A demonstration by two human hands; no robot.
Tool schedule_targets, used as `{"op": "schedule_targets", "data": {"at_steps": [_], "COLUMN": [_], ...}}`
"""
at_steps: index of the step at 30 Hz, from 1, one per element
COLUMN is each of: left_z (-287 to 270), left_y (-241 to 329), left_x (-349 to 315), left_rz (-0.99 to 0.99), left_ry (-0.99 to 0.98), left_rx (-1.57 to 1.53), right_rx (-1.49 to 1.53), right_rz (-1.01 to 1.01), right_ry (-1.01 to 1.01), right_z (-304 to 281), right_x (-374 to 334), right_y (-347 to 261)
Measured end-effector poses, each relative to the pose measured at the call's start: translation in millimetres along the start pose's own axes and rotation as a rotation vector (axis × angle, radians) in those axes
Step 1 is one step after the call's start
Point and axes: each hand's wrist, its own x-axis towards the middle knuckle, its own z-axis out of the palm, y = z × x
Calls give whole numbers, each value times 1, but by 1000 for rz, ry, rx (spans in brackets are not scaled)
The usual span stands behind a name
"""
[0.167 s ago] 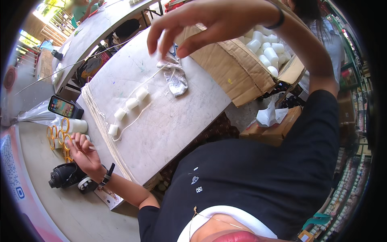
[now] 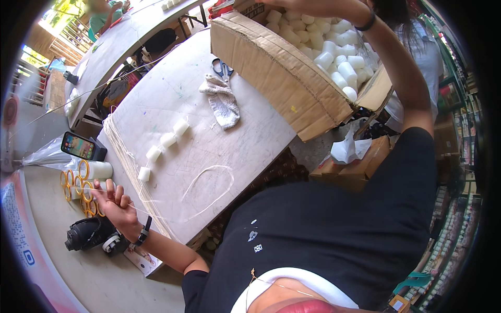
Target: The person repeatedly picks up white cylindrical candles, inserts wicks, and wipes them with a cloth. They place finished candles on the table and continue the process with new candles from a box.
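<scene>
My left hand [image 2: 116, 209] is over the left side of the pale table [image 2: 172, 88], its thumb and fingers pinched on a thin white cord [image 2: 201, 211]. From there the cord runs right and curls into a loose loop on the tabletop. Several short white cylinders [image 2: 167, 140] stand in a slanting row beyond it. My right hand [image 2: 313, 8] reaches over the open cardboard box [image 2: 276, 68] filled with similar white cylinders [image 2: 347, 70]. The upper edge of the view cuts off its fingers, so I cannot make out whether they hold anything.
A crumpled white cloth [image 2: 222, 101] and scissors [image 2: 223, 68] lie mid-table. Long strands of cord [image 2: 122, 146] hang along its left edge. Farther left are a propped phone [image 2: 78, 145], yellow-rimmed rolls [image 2: 83, 169] and a black bottle [image 2: 87, 233]. People are at the back.
My right hand has swung from above the cloth up and right to the box. The cord has left the row of cylinders and now loops nearer to me. My left hand has barely moved.
</scene>
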Motion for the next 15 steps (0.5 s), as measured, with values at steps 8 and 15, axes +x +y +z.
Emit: {"op": "schedule_targets", "data": {"at_steps": [8, 15], "left_z": [46, 56], "left_y": [-37, -46], "left_x": [15, 17], "left_rz": [17, -101], "left_ry": [-12, -304], "left_rx": [99, -34], "right_rx": [-266, -185], "right_rz": [246, 262], "right_ry": [-33, 134], "right_z": [92, 121], "right_x": [-3, -2], "right_y": [99, 111]}}
